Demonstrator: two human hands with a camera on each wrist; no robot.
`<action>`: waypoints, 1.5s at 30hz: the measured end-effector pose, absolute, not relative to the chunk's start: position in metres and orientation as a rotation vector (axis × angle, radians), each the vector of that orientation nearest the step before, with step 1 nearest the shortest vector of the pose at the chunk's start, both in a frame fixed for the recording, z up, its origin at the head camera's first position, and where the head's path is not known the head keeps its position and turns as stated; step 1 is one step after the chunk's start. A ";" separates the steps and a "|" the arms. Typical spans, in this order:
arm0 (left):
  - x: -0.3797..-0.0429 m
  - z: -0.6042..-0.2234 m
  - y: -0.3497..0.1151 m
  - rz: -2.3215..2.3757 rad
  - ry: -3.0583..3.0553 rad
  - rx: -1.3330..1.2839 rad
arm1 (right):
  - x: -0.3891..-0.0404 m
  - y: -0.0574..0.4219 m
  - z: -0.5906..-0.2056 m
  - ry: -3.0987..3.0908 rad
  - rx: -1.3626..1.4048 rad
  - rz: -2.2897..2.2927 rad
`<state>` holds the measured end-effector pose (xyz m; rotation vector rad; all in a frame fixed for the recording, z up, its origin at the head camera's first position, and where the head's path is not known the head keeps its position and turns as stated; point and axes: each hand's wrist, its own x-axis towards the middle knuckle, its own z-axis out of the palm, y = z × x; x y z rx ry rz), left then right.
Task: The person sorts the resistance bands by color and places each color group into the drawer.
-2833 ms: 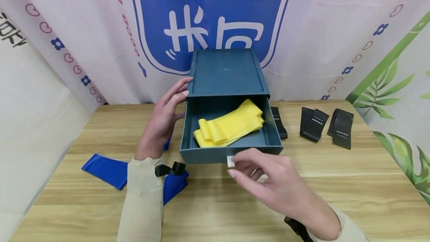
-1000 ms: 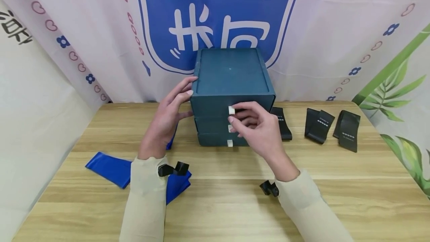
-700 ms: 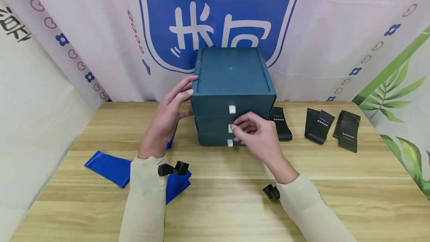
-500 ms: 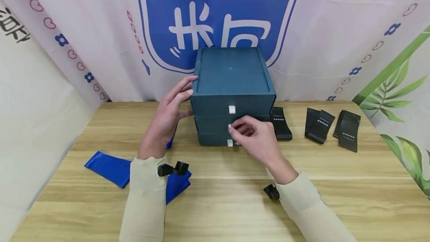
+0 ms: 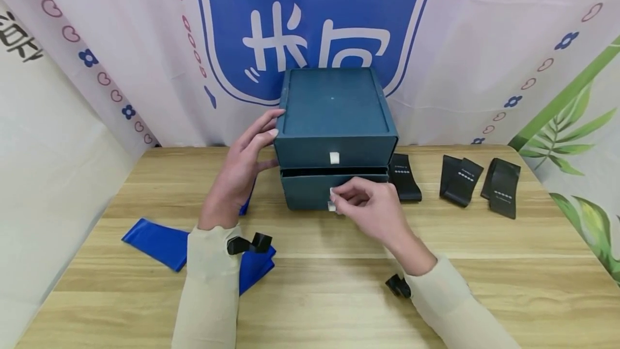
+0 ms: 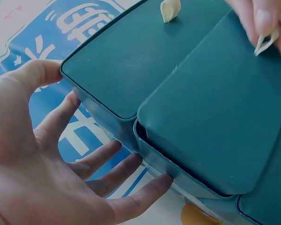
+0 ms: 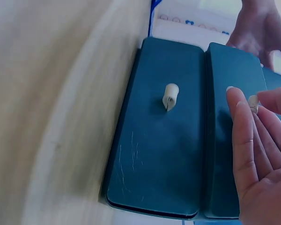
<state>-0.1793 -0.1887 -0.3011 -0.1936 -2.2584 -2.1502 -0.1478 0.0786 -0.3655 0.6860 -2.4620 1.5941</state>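
Observation:
A teal plastic drawer unit (image 5: 334, 101) with three stacked drawers stands at the back of the table, each front bearing a white pull tab. My left hand (image 5: 242, 166) rests against its left side, fingers spread along the wall and thumb by the front edge. Between thumb and fingers, my right hand (image 5: 373, 206) pinches the middle drawer's pull tab (image 7: 253, 103). That middle drawer (image 6: 210, 103) is out a little, with a dark gap along its top; its inside is hidden. The top drawer (image 5: 305, 151) and the bottom drawer (image 7: 154, 140) are closed.
On the wooden table (image 5: 315, 306), blue folded strips (image 5: 157, 244) lie to the left, partly under the left forearm. Black folded bands (image 5: 460, 179) with white print lie right of the unit, one close beside it. A printed curtain (image 5: 445, 69) hangs directly behind.
The top drawer, earlier out with a yellow band inside, was pushed in. My right hand moved down to the middle tab and drew that drawer slightly out. The left hand stayed on the unit.

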 end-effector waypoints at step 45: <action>-0.181 -0.299 -0.198 -2.163 -2.368 -0.249 | -0.087 0.093 -0.366 -2.425 0.792 1.568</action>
